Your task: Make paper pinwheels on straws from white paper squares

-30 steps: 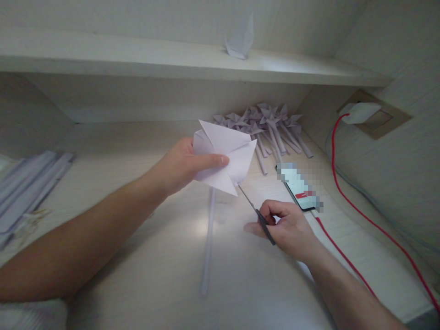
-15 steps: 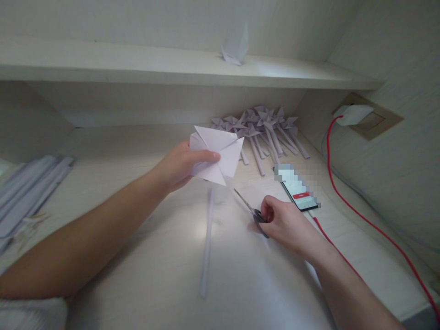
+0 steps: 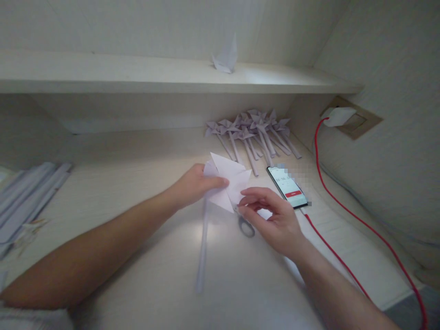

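My left hand (image 3: 192, 185) holds a white folded paper pinwheel head (image 3: 228, 176) low over the pale desk (image 3: 137, 160). My right hand (image 3: 275, 220) has its thumb and fingertips pinched on the pinwheel's lower right flap. Small scissors (image 3: 246, 226) lie on the desk just under that hand, one handle loop showing. A long rolled paper stick (image 3: 202, 247) lies on the desk below the pinwheel, running toward me.
A pile of finished paper pinwheels (image 3: 254, 133) lies at the back. A phone (image 3: 288, 187) lies to the right, on a red cable (image 3: 330, 183) from a wall charger (image 3: 338, 117). Paper strips (image 3: 27, 192) are stacked at the left. A folded paper (image 3: 225, 57) sits on the shelf (image 3: 137, 73).
My right hand has let the scissors down onto the desk and moved up-left to the pinwheel. My left hand has lowered the pinwheel toward the desk.
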The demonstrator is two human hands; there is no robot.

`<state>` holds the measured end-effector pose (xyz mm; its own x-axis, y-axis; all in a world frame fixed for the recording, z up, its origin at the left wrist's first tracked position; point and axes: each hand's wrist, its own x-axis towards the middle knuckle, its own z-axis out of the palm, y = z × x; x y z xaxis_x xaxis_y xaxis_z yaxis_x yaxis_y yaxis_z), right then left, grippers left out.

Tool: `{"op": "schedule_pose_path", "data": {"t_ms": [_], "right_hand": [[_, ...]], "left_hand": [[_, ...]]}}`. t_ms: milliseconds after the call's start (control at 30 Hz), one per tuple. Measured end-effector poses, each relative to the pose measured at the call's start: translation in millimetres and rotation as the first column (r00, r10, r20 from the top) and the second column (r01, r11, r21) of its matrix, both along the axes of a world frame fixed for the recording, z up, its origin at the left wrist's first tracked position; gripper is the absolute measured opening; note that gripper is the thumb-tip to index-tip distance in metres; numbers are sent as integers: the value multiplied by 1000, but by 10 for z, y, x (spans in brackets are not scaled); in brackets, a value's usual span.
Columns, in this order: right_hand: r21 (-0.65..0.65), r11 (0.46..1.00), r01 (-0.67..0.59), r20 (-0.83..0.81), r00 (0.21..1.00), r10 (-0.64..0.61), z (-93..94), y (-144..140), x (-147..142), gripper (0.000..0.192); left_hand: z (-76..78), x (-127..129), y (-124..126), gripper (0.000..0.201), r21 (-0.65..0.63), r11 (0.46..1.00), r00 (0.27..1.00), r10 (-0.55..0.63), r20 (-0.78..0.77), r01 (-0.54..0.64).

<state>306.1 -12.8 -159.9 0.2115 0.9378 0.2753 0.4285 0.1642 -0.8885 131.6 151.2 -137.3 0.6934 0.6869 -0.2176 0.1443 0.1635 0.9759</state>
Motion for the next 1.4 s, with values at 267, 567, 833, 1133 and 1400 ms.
{"op": "schedule_pose_path", "data": {"t_ms": [267, 567, 833, 1133, 1400], "right_hand": [[119, 987, -108, 72, 992, 100, 24, -50, -104, 17], [-149, 985, -87, 528, 835, 153, -99, 118, -261, 15], [-258, 965, 52, 749, 641, 165, -245, 489, -408, 23], [-329, 940, 96, 771, 602, 208, -137, 277, -242, 26], [-380, 922, 77, 747, 613, 256, -26, 275, -212, 24]], "left_hand": [[-41, 18, -185, 30, -23, 999, 998, 44, 54, -43], [-431, -62, -44, 33, -19, 926, 919, 376, 122, -376], [-606, 48, -163, 28, -11, 870, 854, 487, 184, -493], [-334, 122, -65, 22, 174, 939, 951, 275, 139, -297], [260, 146, -8, 13, 395, 915, 996, -84, -8, 81]]}}
